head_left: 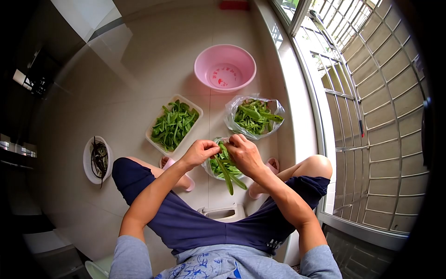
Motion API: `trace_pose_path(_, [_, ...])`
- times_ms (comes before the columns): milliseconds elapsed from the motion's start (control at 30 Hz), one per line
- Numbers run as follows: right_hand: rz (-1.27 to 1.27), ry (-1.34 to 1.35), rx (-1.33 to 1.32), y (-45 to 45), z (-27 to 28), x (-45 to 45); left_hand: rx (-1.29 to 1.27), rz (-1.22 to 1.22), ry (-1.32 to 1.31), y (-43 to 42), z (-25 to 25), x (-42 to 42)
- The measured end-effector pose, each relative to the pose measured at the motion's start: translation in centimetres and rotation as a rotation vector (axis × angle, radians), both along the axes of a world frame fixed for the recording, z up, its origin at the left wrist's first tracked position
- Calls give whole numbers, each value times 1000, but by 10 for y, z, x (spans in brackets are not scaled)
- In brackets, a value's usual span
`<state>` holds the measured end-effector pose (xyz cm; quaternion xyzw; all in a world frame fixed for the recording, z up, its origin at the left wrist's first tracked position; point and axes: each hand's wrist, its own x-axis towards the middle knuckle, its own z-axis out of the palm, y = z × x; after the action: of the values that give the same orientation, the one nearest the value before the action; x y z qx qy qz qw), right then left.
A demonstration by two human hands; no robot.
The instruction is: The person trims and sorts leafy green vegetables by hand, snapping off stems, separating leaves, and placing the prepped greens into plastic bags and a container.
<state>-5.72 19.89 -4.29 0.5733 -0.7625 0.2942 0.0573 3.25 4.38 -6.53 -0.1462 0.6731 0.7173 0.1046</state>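
Fingers closed, your left hand (200,153) and right hand (245,152) pinch long leaves (227,177) above the bag (206,168), probably for easy reach; tray (191,103) handy at eleven o'clock.

Basin (225,68): pink, red printed marks on the inner bottom. Leaves in the tray (174,125): green; tray (151,140): off-white. Small basket (88,160): white; its long pods (98,159): dark, near black. Slippers (187,182): pale pink. Shorts (186,223): navy, small white mark near the hem. Shirt (195,260): grey, blue line pattern. Floor tiles (102,111): beige.
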Motion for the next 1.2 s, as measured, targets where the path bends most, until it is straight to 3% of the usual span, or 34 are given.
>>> trace_pose_path(367, [3, -237, 29, 2, -2, -5, 17, -84, 22, -2, 7, -1])
trace_pose_path(467, [-54, -404, 15, 1, -5, -5, 33, -70, 5, -2, 1, 0])
trace_pose_path(667, [-183, -1404, -208, 1, -3, -22, 21, 4, 11, -3, 0, -1])
trace_pose_path(767, [-124, -1516, -364, 4, 5, -28, -34, 70, 12, -3, 4, -1])
trace_pose_path(833, [-128, -1489, -309, 7, 4, -30, -71, 83, 26, -3, 2, -1])
trace_pose_path(900, [-150, -1323, 106, 8, 4, -27, -135, 109, 76, -1, -1, -2])
trace_pose_path(967, [-50, -1378, 284, 9, 3, -23, -211, 106, 132, 0, -2, -2])
trace_pose_path(1200, [37, -1528, 420, 1, -9, -13, -479, 73, 266, 8, 12, -1])
